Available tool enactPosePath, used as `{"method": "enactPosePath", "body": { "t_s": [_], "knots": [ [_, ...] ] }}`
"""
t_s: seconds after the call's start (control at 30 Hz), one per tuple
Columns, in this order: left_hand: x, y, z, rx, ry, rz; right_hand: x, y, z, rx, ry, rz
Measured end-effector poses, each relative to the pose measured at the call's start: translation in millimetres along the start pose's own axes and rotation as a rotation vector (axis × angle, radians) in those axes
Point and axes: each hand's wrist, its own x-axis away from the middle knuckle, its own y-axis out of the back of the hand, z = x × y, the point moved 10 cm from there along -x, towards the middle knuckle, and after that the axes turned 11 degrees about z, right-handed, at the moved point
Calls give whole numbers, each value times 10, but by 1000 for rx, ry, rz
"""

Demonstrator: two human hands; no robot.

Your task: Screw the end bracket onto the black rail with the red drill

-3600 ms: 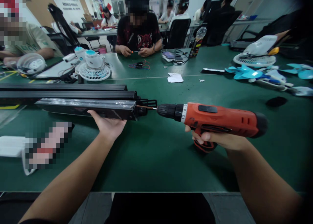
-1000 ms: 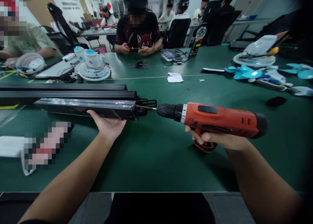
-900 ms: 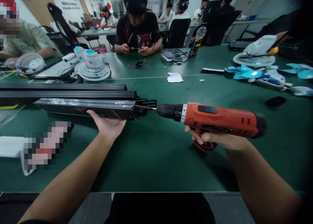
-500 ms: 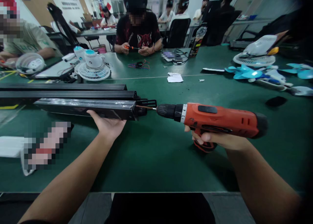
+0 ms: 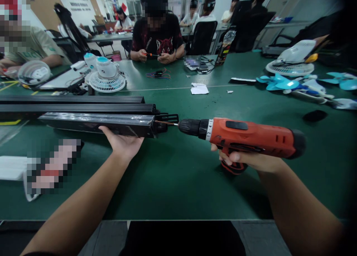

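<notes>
My left hand [image 5: 125,143] grips the near black bar [image 5: 128,125] from below, close to its right end, with the thumb on its front side. My right hand [image 5: 237,158] is wrapped round the handle of a red cordless drill [image 5: 251,135], which points left. A thin bit reaches from the drill's black chuck [image 5: 192,126] to the bar's right end. Whether its tip is inside the bar cannot be made out. Behind lie two more long black bars [image 5: 83,108], parallel to the first, with a slotted black bracket [image 5: 170,117] at their right end.
A phone [image 5: 60,163] lies at the left on the green table [image 5: 178,196]. Small white fans [image 5: 107,75], paper [image 5: 199,89], a bottle [image 5: 224,49] and blue fan blades [image 5: 279,82] stand or lie farther back. A person sits opposite, another at the left.
</notes>
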Motion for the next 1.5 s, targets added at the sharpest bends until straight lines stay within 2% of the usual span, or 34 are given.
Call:
{"method": "enactPosePath", "body": {
  "t_s": [0.33,0.53,0.7,0.9,1.33,1.5],
  "knots": [
    [-49,82,6,61,34,9,-3,-22,-33,-61,10,65],
    [10,29,5,21,10,-47,-10,-47,1,-84,9,64],
    [42,-37,16,12,8,-46,-17,-65,-6,-118,-18,73],
    [54,-51,-2,-39,-1,-68,-14,-47,-14,-104,-25,77],
    [1,12,15,41,29,-15,-7,-35,0,-46,-19,43],
    [38,-29,-11,-26,-6,-57,-4,-42,-4,-61,-27,46]
  ]
}}
